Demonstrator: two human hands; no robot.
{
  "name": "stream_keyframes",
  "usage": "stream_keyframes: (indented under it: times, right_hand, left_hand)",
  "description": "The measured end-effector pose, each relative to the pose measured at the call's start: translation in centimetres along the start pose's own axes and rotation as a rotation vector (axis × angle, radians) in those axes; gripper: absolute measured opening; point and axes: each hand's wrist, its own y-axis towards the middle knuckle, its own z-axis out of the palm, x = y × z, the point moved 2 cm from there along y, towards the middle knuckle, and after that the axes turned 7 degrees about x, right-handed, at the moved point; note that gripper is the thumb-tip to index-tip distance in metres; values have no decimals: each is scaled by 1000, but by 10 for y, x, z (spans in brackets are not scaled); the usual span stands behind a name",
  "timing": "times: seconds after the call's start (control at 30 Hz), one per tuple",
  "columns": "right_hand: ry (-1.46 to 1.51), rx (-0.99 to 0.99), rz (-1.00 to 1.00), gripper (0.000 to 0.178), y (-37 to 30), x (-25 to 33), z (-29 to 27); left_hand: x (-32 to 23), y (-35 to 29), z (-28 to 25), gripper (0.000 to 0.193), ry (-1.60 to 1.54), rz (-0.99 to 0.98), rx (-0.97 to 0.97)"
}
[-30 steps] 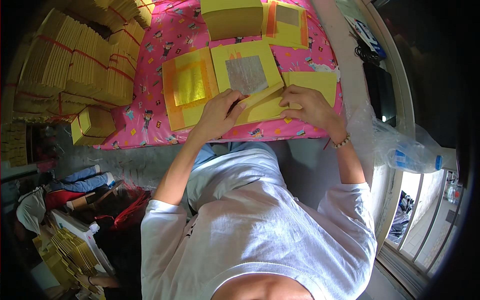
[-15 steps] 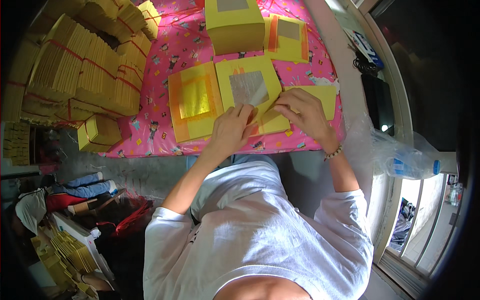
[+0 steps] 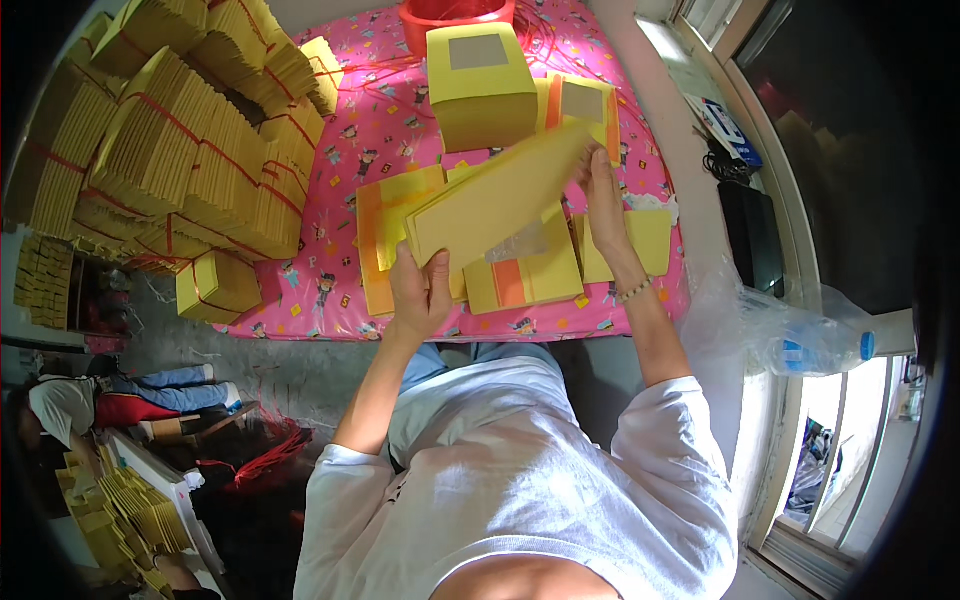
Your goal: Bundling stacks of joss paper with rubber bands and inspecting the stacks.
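A pink patterned cloth [image 3: 340, 205] covers the work surface, which fills the upper middle of the view, with a window wall running down the right edge. The person's left hand [image 3: 420, 290] grips the lower end of a folded yellow paper sheet [image 3: 495, 195], thumb on one face and fingers curled behind it. The right hand [image 3: 603, 195] holds the sheet's upper end, fingers stretched long and close together along the edge; whether the thumb pinches from behind cannot be told from here. The sheet is lifted off the cloth and tilted, rising from lower left to upper right, and it hides part of what lies under it.

Below it lie flat yellow sheets with orange bands [image 3: 520, 280], and one yellow sheet [image 3: 655, 240] sits just right of the right wrist. A tall yellow paper stack with a grey square on top [image 3: 478, 85] stands farther up the cloth, a smaller such stack [image 3: 585, 105] beside it, and a red basin [image 3: 455, 15] at the far edge. Bundled yellow paper tied with red string [image 3: 170, 150] is heaped on the left. A clear plastic bottle [image 3: 815, 345] lies at the right, near the window.
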Motion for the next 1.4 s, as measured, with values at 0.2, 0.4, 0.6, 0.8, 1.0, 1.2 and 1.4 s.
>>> stream_keyframes:
  times: [0.2, 0.4, 0.6, 0.8, 1.0, 1.2, 1.4]
  right_hand:
    - [-75, -97, 100, 46, -13, -24, -8]
    - [-63, 15, 91, 56, -21, -28, -1]
    - [45, -64, 40, 52, -27, -25, 5]
    - [48, -75, 43, 55, -27, -22, 6]
    - [-86, -155, -1, 56, -29, -14, 15]
    - [-102, -85, -30, 57, -24, -23, -1]
    - [-112, -163, -11, 58, -30, -34, 3]
  left_hand:
    - [19, -20, 7, 26, -133, -202, -12]
    - [26, -30, 7, 35, -333, -381, -117]
    - [16, -20, 10, 33, -421, -378, -218]
    - [24, -20, 11, 32, -365, -335, -118]
    - [28, -20, 14, 38, -372, -354, -125]
    - [23, -18, 11, 44, -408, -386, -128]
    - [21, -13, 12, 44, -402, -418, -131]
